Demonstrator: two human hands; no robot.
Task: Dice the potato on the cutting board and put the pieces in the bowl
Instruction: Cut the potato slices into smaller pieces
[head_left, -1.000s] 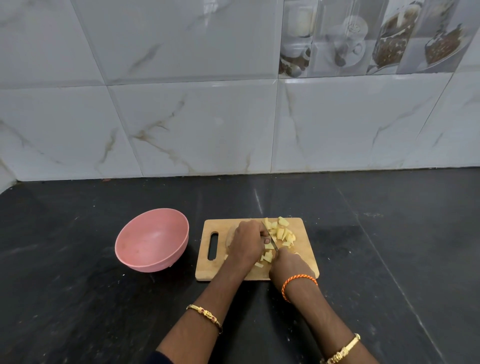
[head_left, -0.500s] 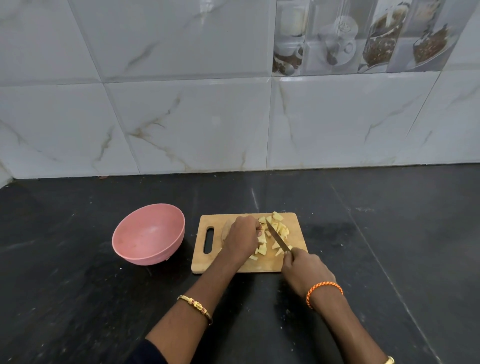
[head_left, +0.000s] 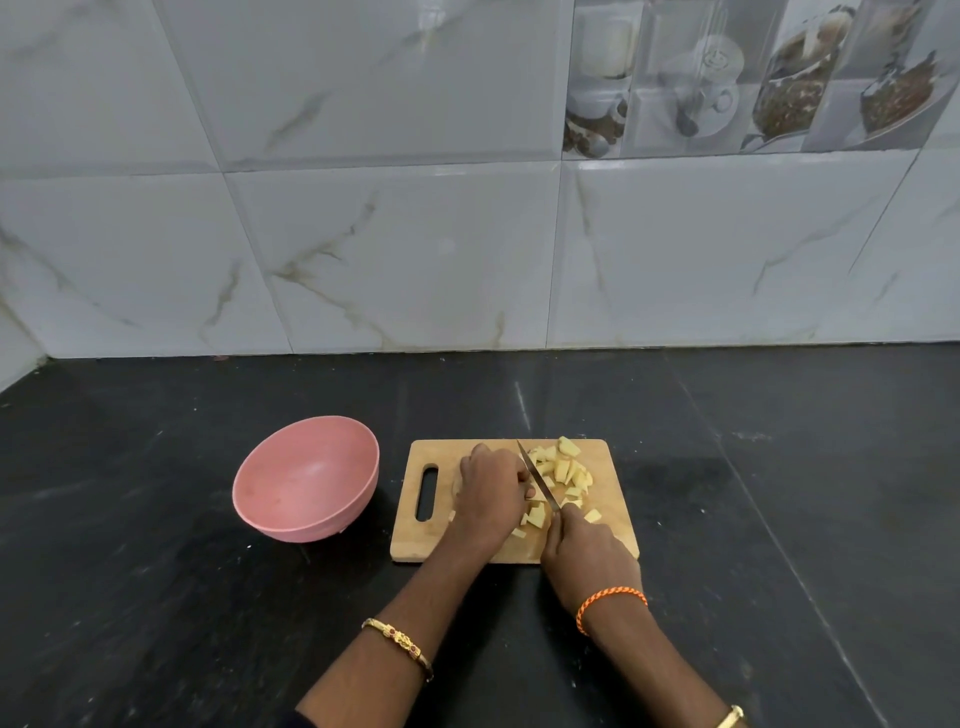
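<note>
Knife (head_left: 537, 480) in right hand (head_left: 589, 553), left hand (head_left: 491, 499) holding potato (head_left: 458, 486)

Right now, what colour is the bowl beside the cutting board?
Pink, plain inside and out; the bowl shows clearly in the head view.

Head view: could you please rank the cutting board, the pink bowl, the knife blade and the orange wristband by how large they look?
1. Cutting board, largest.
2. Pink bowl, somewhat smaller.
3. Knife blade; the orange wristband looks about as long, and sits nearer the camera, so I will not rank those two.

Yellow potato pieces (head_left: 566, 470) on wooden cutting board (head_left: 410, 540)
</note>
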